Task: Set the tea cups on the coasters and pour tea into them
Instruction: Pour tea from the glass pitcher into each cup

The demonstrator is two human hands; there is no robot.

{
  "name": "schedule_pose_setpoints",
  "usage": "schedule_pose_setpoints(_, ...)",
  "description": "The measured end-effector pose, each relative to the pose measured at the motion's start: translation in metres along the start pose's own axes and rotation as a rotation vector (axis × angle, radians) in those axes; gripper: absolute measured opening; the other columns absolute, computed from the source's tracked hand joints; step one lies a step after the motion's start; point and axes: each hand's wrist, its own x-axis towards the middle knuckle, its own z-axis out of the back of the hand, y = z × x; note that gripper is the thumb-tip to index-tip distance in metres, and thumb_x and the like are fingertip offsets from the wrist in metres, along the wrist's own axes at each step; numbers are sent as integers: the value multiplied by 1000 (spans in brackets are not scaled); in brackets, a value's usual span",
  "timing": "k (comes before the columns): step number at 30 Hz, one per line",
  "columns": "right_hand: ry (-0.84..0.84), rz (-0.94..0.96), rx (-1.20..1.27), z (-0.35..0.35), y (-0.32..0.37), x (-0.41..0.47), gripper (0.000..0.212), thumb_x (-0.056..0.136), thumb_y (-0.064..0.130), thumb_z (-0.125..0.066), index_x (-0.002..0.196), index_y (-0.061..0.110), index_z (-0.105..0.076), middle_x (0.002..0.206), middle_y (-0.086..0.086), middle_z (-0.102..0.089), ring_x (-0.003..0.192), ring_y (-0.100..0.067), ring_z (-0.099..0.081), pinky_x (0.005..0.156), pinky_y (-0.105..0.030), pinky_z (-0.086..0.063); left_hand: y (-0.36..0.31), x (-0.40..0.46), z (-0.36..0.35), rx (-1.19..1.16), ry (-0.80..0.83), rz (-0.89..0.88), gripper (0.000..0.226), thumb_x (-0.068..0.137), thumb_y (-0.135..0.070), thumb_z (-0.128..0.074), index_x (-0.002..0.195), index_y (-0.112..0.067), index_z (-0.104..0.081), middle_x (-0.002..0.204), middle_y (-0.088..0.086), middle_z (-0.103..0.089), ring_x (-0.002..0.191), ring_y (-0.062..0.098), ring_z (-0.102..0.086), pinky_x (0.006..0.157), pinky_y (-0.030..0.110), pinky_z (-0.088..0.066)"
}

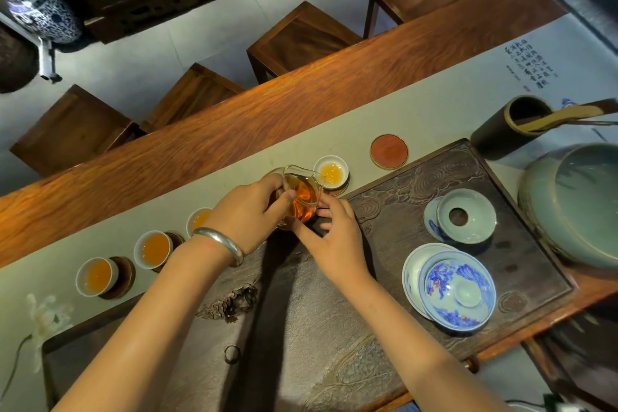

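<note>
A: What are the hands doing?
B: The left hand (249, 211), a silver bangle (220, 244) on its wrist, grips a glass pitcher (301, 192) of amber tea at mid-frame, fingers curled round its near side. The right hand (334, 237) sits just beside it, fingertips touching the pitcher's lower right side.

A: Where does the spout point?
B: Toward a white cup (331, 171) just right of the pitcher, which already holds pale tea and sits on a dark coaster.

A: And the other cups?
B: Three more run toward the lower left along the grey runner (234, 157): one (198, 221) partly hidden by the left hand, then a second (153, 249), then a third (97, 277). All hold orange tea. The last two show dark coasters at their right edges; whether they sit squarely on them I cannot tell.

A: Any coaster bare?
B: A red one (389, 151) with a brass rim, right of centre.

A: What else is on the worktop?
B: A dark carved tea tray (501, 244) at the right carries a celadon strainer (466, 215) and a blue-and-white lidded bowl (456, 291). Beyond it stand a dark tool holder (501, 130) and a large green basin (575, 201).
</note>
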Motion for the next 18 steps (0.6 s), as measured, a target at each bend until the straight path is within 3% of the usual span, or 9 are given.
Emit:
schedule_pose_setpoints(5,0,-12,-2,0,2,1,70,65,73,-65,125,41,-48,110,32,-43,108,7,-53,82,-12,-45,-1,2,1,11,-6,-5,25,93,-44,-38,81,-26,-49,60,-7,-54,53,10,-51,46,28,-34)
schedule_pose_setpoints(10,-1,-1,6,1,1,3,74,67,67,-67,129,30,-52,114,21,-47,109,3,-55,85,-16,-48,0,4,1,13,-15,-3,24,93,-43,-39,81,-26,-50,59,-7,-54,52,9,-50,46,27,-31)
schedule_pose_setpoints(18,-2,-9,4,1,0,2,77,67,68,-66,131,28,-50,116,18,-47,109,2,-54,82,-12,-46,-1,4,2,13,1,-10,23,94,-43,-39,80,-27,-49,60,-7,-55,52,8,-50,46,27,-32)
